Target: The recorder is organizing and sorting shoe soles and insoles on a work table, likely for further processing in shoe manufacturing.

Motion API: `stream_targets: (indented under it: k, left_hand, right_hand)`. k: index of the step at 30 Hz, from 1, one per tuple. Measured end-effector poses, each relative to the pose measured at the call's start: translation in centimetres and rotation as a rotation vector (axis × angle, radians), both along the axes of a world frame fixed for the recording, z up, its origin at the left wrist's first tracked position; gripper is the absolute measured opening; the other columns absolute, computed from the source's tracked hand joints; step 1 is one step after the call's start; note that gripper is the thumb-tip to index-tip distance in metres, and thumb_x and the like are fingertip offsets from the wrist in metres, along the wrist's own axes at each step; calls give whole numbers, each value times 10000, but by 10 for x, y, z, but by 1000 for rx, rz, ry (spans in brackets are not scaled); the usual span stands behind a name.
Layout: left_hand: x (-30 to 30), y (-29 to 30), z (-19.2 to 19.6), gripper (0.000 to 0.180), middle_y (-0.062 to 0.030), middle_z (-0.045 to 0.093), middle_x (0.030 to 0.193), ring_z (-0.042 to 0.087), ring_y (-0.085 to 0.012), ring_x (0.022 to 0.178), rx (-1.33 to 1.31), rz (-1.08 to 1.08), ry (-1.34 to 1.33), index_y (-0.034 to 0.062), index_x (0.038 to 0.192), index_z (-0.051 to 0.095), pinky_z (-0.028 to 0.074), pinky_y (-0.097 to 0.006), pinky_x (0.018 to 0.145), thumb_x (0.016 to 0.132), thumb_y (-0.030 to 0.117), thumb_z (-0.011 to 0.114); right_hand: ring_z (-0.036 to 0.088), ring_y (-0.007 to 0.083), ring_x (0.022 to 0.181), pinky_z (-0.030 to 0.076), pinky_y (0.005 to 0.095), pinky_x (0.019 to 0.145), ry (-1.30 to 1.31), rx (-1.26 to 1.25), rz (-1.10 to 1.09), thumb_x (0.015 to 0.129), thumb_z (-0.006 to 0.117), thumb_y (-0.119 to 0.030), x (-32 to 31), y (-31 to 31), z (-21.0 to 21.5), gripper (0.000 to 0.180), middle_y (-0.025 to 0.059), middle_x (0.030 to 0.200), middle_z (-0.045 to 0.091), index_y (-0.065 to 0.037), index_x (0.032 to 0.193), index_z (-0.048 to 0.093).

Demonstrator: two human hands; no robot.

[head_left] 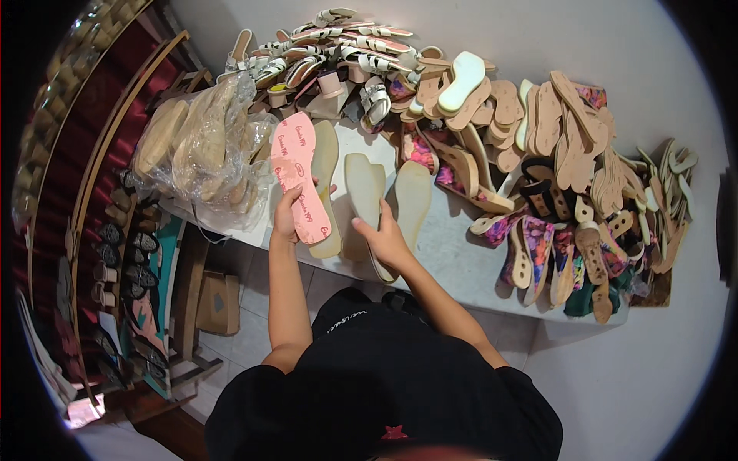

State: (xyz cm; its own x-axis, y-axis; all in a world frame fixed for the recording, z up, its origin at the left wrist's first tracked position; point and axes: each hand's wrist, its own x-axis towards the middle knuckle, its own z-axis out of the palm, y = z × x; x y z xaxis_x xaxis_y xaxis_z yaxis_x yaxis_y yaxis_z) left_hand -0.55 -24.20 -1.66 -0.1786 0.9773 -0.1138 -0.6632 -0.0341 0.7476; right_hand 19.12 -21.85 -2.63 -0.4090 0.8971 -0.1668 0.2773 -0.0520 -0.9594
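Observation:
In my left hand [289, 213] I grip a pink printed insole [296, 142], its fingers closed round the edge near the lower half. Directly behind it shows a beige sole [328, 154], partly covered; whether my left hand also touches that one I cannot tell. My right hand [388, 240] is closed on a pale grey sole [364, 184], held tilted over the front of the table with the thumb on its face. Just right of that sole, another pale sole [413, 196] lies on the table, its lower end partly behind my right hand.
White sandals [330, 46] are heaped at the back of the table [461, 261]. Tan insoles [550, 115] and floral wedge heels [538, 246] crowd the right side. A clear plastic bag [207, 146] of wedge soles sits at the left, beside a shoe rack [127, 269] and a cardboard box [218, 303].

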Motion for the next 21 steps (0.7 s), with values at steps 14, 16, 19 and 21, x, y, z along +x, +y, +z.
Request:
stream_targets:
  k: [14, 16, 19, 21]
  left_hand:
    - [-58, 33, -98, 476, -132, 543, 1070, 563, -180, 908, -365, -300, 539, -39, 1244, 347, 471, -299, 773, 817, 71, 528]
    - [-53, 35, -113, 490, -137, 522, 1101, 538, -185, 960, -293, -292, 537, -35, 1249, 336, 454, -305, 806, 812, 65, 533]
    - [-47, 33, -121, 625, -187, 457, 1166, 468, -261, 1073, -186, -240, 658, -20, 1290, 257, 393, -342, 899, 767, 85, 585]
    - [-45, 34, -119, 700, -204, 366, 1235, 350, -312, 1176, -211, -158, 1124, -20, 1307, 191, 302, -393, 980, 747, 82, 599]
  right_hand:
    - [369, 415, 972, 337, 453, 858, -435, 302, -383, 643, 712, -171, -67, -1, -68, 850, 282, 1041, 342, 140, 1243, 197]
    - [368, 409, 973, 336, 451, 858, -460, 320, -389, 646, 711, -169, -69, 2, -71, 843, 278, 1041, 341, 129, 1248, 202]
    - [358, 408, 967, 318, 454, 863, -453, 360, -398, 652, 699, -178, -72, 4, -82, 826, 272, 1033, 338, 101, 1259, 213]
    - [357, 409, 970, 316, 455, 866, -465, 340, -388, 649, 703, -174, -76, 4, -83, 821, 273, 1038, 337, 99, 1256, 221]
